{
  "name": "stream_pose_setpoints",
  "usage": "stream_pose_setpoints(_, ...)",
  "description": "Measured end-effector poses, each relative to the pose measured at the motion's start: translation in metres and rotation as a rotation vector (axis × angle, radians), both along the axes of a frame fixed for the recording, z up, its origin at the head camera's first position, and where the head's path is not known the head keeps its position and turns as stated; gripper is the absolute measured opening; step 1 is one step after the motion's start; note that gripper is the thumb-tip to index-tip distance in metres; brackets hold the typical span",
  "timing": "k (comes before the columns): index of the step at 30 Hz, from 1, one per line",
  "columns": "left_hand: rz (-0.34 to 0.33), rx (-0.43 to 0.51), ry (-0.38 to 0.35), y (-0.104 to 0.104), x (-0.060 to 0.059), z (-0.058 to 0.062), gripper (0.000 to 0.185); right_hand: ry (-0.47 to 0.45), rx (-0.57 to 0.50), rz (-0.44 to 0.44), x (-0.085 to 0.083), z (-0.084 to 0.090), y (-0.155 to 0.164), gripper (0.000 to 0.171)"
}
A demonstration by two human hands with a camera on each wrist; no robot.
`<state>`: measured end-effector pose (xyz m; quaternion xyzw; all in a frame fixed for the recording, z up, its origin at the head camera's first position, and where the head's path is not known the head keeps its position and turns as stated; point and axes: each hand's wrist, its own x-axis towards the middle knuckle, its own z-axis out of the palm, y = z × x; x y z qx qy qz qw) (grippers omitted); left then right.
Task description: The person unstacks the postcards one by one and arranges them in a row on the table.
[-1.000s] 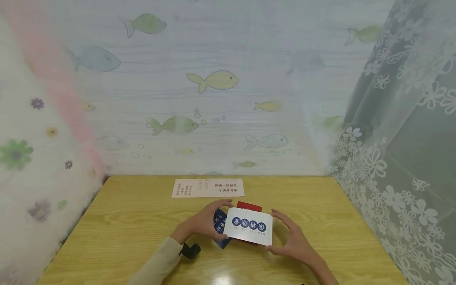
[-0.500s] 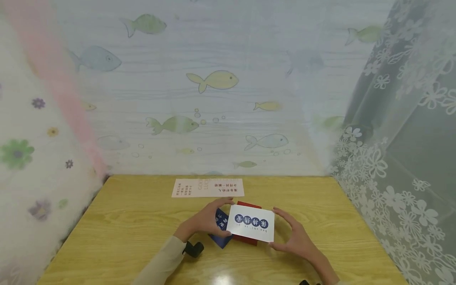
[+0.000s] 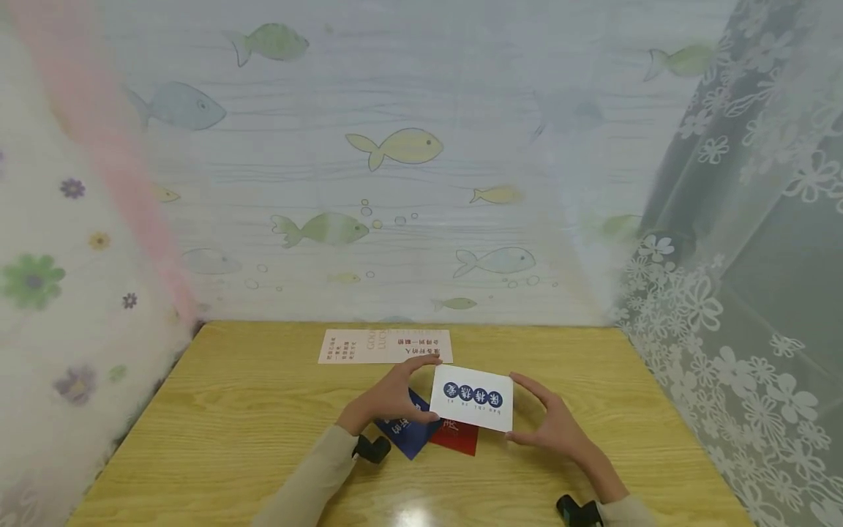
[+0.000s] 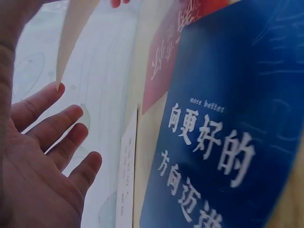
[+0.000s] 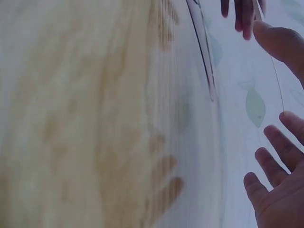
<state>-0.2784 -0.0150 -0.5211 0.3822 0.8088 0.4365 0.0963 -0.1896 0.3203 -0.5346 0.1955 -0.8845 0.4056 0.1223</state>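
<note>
Above the middle of the wooden table (image 3: 250,410), both hands are holding a white card (image 3: 473,397) between them, lifted clear of the tabletop. No box, tray or other container is showing anywhere on the table; everything on it is lying loose and flat.

The left hand (image 3: 390,399) is pinching the card's left edge, thumb below and fingers curling over the far corner. The right hand (image 3: 552,424) is gripping the right edge in the same way, thumb at the near corner and fingertips at the far one. From the wrist views the lower fingers of each hand are spreading loosely, so only the upper fingers and thumbs appear to be doing the gripping.

The white card is landscape, plain white, carrying a row of four dark blue round badges, each with a white character, and a thin line of small lettering beneath. It is sitting almost level, its right end dipping slightly.

Directly under it, a blue card (image 3: 402,433) with white characters is lying on the wood, and a red card (image 3: 456,435) is lying just beside it, the two overlapping. Farther back, near the fish-patterned wall (image 3: 395,146), a pale long card (image 3: 386,345) with printed text is lying flat, well apart from the hands.
</note>
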Motion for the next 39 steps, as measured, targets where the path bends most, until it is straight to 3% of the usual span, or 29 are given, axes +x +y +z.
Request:
stream_pose_setpoints(6, 0.006, 0.034, -0.018, 0.006, -0.006, 0.0, 0.095, -0.034, -0.011, -0.006, -0.008, 0.001, 0.003, 0.102)
stream_pose_setpoints(19, 0.034, 0.057, -0.007, 0.011, -0.016, -0.005, 0.095, -0.042, -0.088, 0.084, -0.024, 0.005, 0.009, 0.098)
stream_pose_setpoints(31, 0.039, 0.035, 0.03, 0.013, -0.025, 0.001, 0.097, -0.093, -0.07, 0.078, -0.037, 0.013, 0.016, 0.097)
stream_pose_setpoints(39, 0.037, 0.001, 0.001, 0.019, -0.035, 0.004, 0.103, -0.111, -0.062, 0.084, -0.054, 0.013, 0.02, 0.096)
